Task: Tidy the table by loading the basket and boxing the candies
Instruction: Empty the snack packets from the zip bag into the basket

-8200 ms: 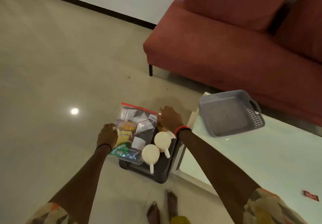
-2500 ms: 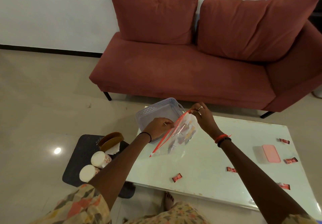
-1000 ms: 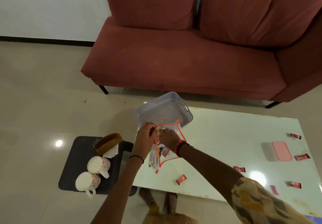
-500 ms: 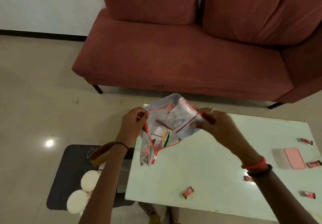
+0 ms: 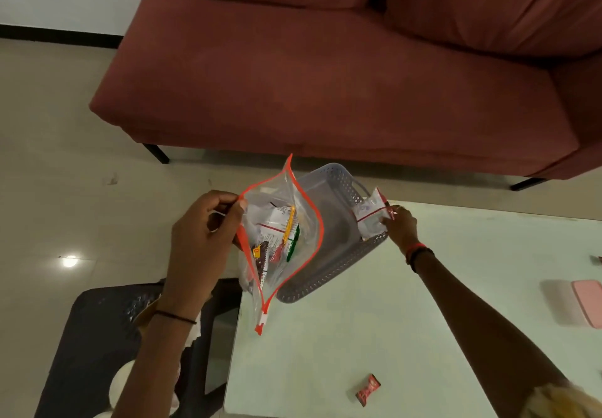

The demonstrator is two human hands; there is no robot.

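Observation:
My left hand [image 5: 205, 232] pinches the red rim of a clear zip bag [image 5: 280, 241], held open above the table's left end, with several sachets inside. My right hand [image 5: 399, 225] pinches a small clear packet [image 5: 371, 215] with a red strip, over the right rim of the grey perforated basket [image 5: 338, 255]. The basket sits on the white table [image 5: 374, 336]; I see nothing lying in it. One red-wrapped candy [image 5: 367, 393] lies near the table's front edge. A pink box [image 5: 588, 305] sits at the right edge, partly cut off.
A red sofa [image 5: 325, 75] stands behind the table. On the floor to the left is a black tray [image 5: 97, 336] with white cups [image 5: 119, 388] and a brown holder, mostly hidden by my left arm. Another candy [image 5: 597, 259] shows at the right edge.
My right hand has drawn the small packet out of the bag and carried it right, down to the basket's rim. My left hand still holds the bag open.

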